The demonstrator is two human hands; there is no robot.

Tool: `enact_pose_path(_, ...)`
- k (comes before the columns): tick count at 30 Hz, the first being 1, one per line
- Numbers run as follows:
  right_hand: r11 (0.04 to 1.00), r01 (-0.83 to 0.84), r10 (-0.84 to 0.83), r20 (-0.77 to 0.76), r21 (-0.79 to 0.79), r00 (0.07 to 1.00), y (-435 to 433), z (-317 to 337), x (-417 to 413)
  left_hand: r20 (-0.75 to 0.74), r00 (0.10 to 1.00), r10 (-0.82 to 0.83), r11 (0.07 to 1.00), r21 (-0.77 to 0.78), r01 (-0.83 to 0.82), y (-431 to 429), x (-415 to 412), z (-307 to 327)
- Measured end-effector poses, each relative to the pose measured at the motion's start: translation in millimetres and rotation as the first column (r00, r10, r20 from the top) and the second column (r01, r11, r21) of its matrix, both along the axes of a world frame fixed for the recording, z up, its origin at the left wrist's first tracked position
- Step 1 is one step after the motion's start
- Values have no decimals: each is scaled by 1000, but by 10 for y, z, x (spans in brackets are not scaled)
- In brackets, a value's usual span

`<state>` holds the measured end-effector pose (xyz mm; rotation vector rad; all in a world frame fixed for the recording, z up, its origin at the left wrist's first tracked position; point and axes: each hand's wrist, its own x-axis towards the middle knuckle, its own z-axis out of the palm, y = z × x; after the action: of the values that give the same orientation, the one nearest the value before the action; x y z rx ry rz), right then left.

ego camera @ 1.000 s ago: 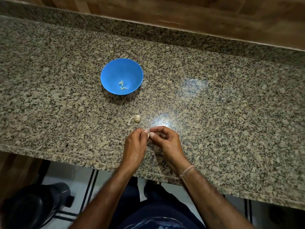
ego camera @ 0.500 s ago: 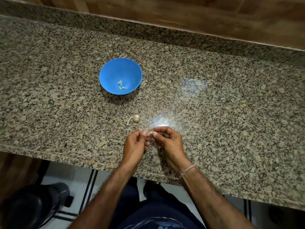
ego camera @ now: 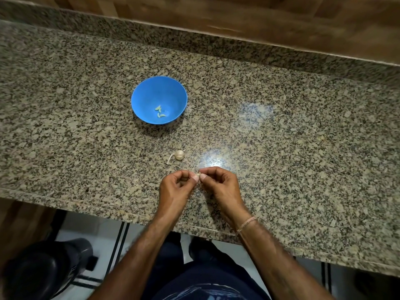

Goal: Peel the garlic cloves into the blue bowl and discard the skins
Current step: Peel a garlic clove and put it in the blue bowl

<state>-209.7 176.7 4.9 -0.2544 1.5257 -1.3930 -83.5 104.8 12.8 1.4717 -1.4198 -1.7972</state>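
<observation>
Floor: pale tiles with dark stripes showing below the counter, and a black bin sitting low on the left.
Wrist: a thin thread loops round the right wrist, right at the counter's front edge.
Left hand: fingers curled in, thumb and fingertip pinching one end of the clove, thumbnail turned up to the camera.
Right hand: curled the same way, thumb and forefinger nipping the other end, so the two hands meet tip to tip over the counter.
Clove: tiny and pale, caught between the two pinches. The fingertips hide most of it, so I cannot tell how much skin is on it.
Bulb: lying on the counter just beyond the hands and a touch left, with a pale strip of skin trailing off its near-left side.
Bowl: blue, upright, well beyond the bulb and further left, clear of it.
Peeled cloves: a few small pale pieces close together on the bowl's bottom; looks like three.
Glare: a bright patch on the speckled granite just beyond the right hand, and a fainter one further back and right.
Back: a raised granite lip runs along the far edge, with a wood-toned wall behind it.
</observation>
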Motion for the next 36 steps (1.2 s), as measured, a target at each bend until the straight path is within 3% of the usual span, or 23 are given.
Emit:
enact_pose_path(2, 1000, -15, 16, -32, 11, 999, -5, 5, -16, -22, 1000, 5, 1000, 30, -4, -15, 7, 15)
enact_pose_path(7, 1000, 12, -12, 55, 8, 998, -18, 56, 17, -73, 997, -4, 998, 68, 9, -49, 39, 2)
enact_pose_path(10, 1000, -24, 24, -16, 2, 1000, -12, 65, 19, -54, 998, -19, 998, 64, 22, -61, 49, -43)
enact_pose_path(15, 996, -94, 94, -154, 6, 984, -15, 18, 43, 69, 996, -60, 998, 16, 59, -67, 18, -119)
enact_pose_path(21, 997, -74, 76, -151, 17, 986, -20, -1, 11, 291, 952, -91, 980, -142, 137, -69, 63, -219)
enact_pose_path(28, 990, -129, 143, -328, 65, 934, -12, -72, 32, 210, 974, -90, 983, -137, 121, -96, 59, -167)
enact_pose_path(33, 995, -98, 101, -247, 26, 964, -7, -73, 29, 48, 998, 36, 993, 112, -41, -140, 66, -181)
enact_pose_path(36, 995, -101, 103, -255, 22, 961, -5, -78, 15, 30, 996, 86, 982, 168, -90, -142, 42, -175)
